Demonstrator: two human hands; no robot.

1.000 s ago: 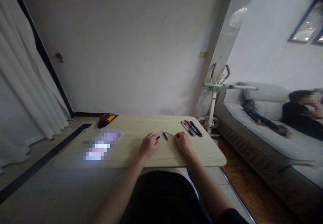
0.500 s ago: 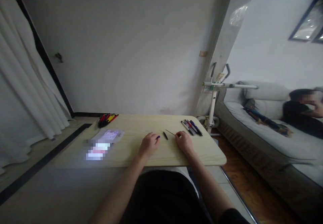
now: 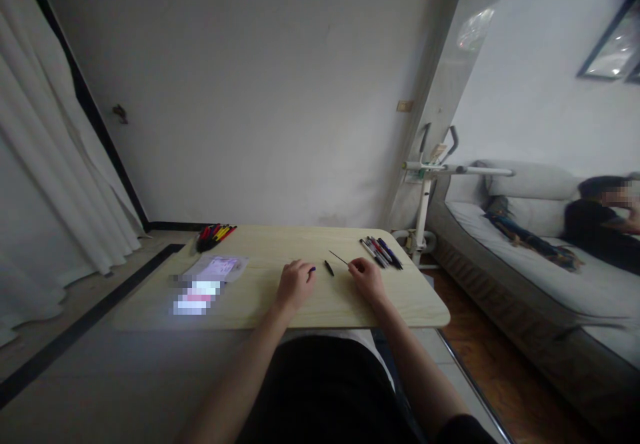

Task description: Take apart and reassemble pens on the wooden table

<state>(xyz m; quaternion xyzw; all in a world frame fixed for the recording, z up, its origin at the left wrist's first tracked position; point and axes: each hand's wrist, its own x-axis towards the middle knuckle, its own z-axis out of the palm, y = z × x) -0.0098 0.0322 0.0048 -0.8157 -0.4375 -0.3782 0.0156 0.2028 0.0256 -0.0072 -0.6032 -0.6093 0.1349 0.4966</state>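
My right hand [image 3: 367, 279] is closed, its fingertips pinching a thin dark pen refill [image 3: 338, 257] that points up and to the left over the table [image 3: 280, 244]. Between my hands lies a short black pen part [image 3: 329, 268], touched by neither. My left hand [image 3: 295, 283] rests to its left with fingers curled round a small object; only its dark blue-purple end [image 3: 313, 269] shows past the fingertips. The rest of that object is hidden by the hand.
Several pens [image 3: 381, 253] lie side by side at the table's right. A bunch of red, yellow and black pens [image 3: 215, 236] sits at the far left corner, behind a clear plastic pouch [image 3: 233, 267] and a lit phone [image 3: 200, 296]. Another person is on the sofa [image 3: 530, 187] at right.
The refill in my right hand has tilted slightly upward at its far end. My left hand keeps nearly the same place and grip. The view has shifted very slightly.
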